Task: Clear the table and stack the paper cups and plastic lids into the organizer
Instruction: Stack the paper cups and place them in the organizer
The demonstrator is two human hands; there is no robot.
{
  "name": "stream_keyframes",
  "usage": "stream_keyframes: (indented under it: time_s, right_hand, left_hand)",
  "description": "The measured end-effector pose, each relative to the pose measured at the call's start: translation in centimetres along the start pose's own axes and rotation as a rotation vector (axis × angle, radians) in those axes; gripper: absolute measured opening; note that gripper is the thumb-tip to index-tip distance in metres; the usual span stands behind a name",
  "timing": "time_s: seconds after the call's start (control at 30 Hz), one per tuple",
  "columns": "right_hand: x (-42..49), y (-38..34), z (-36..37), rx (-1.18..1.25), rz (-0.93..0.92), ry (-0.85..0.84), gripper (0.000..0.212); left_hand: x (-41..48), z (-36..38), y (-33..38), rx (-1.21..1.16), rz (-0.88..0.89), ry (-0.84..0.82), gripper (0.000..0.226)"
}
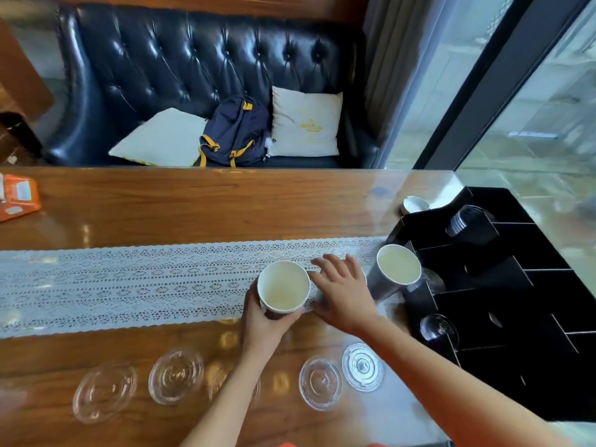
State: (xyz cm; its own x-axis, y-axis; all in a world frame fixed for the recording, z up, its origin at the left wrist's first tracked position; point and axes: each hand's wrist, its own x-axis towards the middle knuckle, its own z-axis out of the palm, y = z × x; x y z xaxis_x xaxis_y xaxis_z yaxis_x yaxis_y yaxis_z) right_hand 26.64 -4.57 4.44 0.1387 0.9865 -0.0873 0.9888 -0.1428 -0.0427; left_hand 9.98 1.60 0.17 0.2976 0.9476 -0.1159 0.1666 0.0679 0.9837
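Several things are cut off or blurred: an orange packet [17, 200] runs off the left edge, a pale smear sits in the lower left corner, and one clear plastic lid [222, 379] at lower centre is mostly hidden behind the left forearm. A small white cup [414, 204] at the upper right peeks from behind the organizer, its body unseen.

Left of centre, the left hand [263, 321] is wrapped around an upright white paper cup [283, 287], fingers closed on its wall; the cup looks empty. Just right of it, the right hand [343, 291] lies spread, palm down on the white lace table runner [129, 285], holding nothing. A second white paper cup [398, 266] leans against the black compartmented organizer [516, 317] on the right. One upper compartment holds a stack of clear lids [462, 219]; a clear domed lid [438, 329] sits at the lower front. What the other compartments hold cannot be made out.

Along the bottom, four more flat clear lids [175, 377] lie on the glossy wooden table [193, 204]. Beyond it stands a dark tufted leather sofa [161, 59] with two white cushions [306, 122] and a navy backpack [237, 133]; glass doors fill the upper right.
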Motion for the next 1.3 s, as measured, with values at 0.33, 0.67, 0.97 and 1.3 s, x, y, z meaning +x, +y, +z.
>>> stream_keyframes:
  time_s: [0.33,0.67,0.97,1.3]
  right_hand:
    - [1.0,3.7,-1.3,0.005,-0.148,-0.107,0.091]
    - [3.4,3.8,-8.9,0.152,-0.164,-0.128,0.079]
    - [2.5,3.5,-18.0,0.465,-0.225,0.075,0.077]
    - [3.5,0.2,-12.5,0.248,-0.330,-0.018,0.074]
  left_hand:
    - [0.1,2.2,-0.8,0.062,-0.048,0.007,0.090]
    - [1.0,1.9,-0.2,0.136,-0.125,-0.075,0.096]
    - [0.8,2.8,0.8,0.217,-0.113,-0.027,0.088]
    - [1.4,3.0,2.2,0.450,-0.011,-0.105,0.077]
